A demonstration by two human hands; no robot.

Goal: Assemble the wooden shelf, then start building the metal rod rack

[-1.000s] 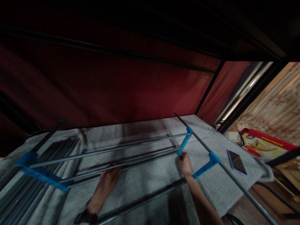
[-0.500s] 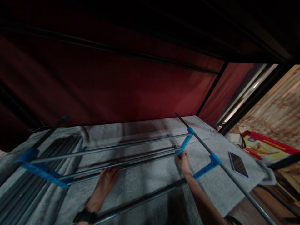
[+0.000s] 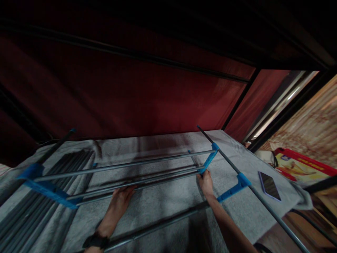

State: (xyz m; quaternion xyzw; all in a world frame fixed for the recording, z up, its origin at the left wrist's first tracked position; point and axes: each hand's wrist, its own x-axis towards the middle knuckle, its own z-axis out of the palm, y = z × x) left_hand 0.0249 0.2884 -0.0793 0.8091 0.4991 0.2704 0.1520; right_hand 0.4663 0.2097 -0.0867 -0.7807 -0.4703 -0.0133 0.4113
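A frame of grey metal tubes joined by blue plastic brackets stands on the cloth-covered surface. My left hand (image 3: 121, 203) has its fingers curled round the lowest of the rack-like tubes (image 3: 163, 182), left of its middle. At that tube's far right end, my right hand (image 3: 205, 183) grips the joint where the tube meets the blue bracket (image 3: 209, 161); its fingertips are partly hidden. Another blue bracket (image 3: 50, 191) holds the tubes' left ends. On the right, a second bracket arm (image 3: 233, 190) joins the long side tube (image 3: 273, 211). A thicker tube (image 3: 163, 223) crosses below both hands.
Several loose grey tubes (image 3: 34, 207) lie bundled at the left on the grey cloth (image 3: 168, 140). A phone (image 3: 270, 185) rests near the right edge. Beyond it is a red and yellow box (image 3: 302, 165). Red fabric (image 3: 147, 102) and dark bars close off the back.
The view has shifted slightly, so things on the right appear a little farther right. Both hands keep their places on the frame.
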